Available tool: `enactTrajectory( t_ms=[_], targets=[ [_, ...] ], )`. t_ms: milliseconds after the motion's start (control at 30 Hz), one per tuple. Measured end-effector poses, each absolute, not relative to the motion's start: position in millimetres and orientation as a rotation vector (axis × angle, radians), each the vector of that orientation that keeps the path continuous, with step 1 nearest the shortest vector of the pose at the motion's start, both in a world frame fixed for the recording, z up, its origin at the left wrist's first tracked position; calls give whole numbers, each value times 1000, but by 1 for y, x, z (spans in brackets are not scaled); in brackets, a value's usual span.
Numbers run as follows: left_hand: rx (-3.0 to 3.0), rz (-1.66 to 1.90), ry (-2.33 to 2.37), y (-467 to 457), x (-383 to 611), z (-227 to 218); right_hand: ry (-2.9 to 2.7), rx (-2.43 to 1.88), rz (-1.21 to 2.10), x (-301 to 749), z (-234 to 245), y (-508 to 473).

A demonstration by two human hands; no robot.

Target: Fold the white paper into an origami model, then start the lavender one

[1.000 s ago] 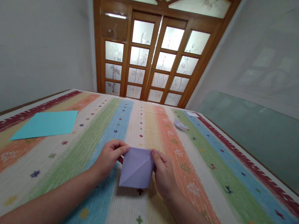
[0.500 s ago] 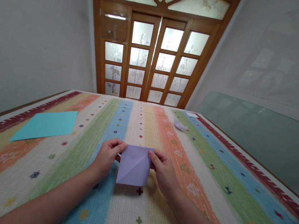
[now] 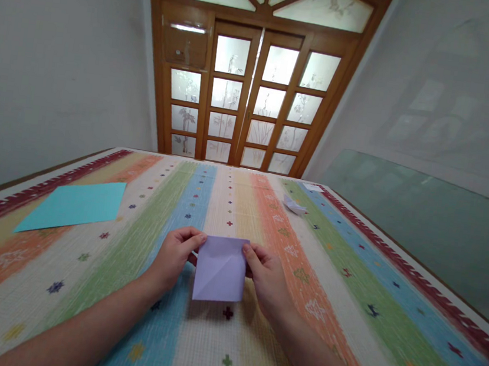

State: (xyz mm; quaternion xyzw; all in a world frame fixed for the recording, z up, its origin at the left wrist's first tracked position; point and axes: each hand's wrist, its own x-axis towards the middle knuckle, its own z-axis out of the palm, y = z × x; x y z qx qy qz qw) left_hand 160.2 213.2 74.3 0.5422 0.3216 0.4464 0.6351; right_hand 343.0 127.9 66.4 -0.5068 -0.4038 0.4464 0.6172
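Observation:
A folded lilac paper square (image 3: 220, 270) with a diagonal crease is held just above the striped mat (image 3: 347, 290). My left hand (image 3: 174, 257) pinches its upper left corner with thumb and fingers closed. My right hand (image 3: 267, 281) pinches its upper right corner in the same way. The paper's lower edge hangs free near a dark red cross on the mat.
A turquoise paper sheet (image 3: 75, 205) lies flat at the mat's far left. A small folded white paper piece (image 3: 294, 204) and a white scrap (image 3: 313, 187) lie far right. Wooden glazed doors (image 3: 249, 94) stand behind; a glass pane (image 3: 422, 222) leans on the right wall.
Both hands shifted the lilac paper slightly left and away from me. It turned from a tilted, pointed-top outline to a squarer one with a level top edge.

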Motion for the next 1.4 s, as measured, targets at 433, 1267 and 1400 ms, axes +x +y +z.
enactTrajectory(
  t_ms=[433,1267,1400],
  targets=[
    [1288,1048,755,213,160,73,-1039,-1271,899,348,61,132],
    [1256,1144,828,232,154,70,-1096,-1184,1031,348,61,131],
    [1233,1172,857,238,150,70,-1049,-1127,1144,350,62,132]
  ],
)
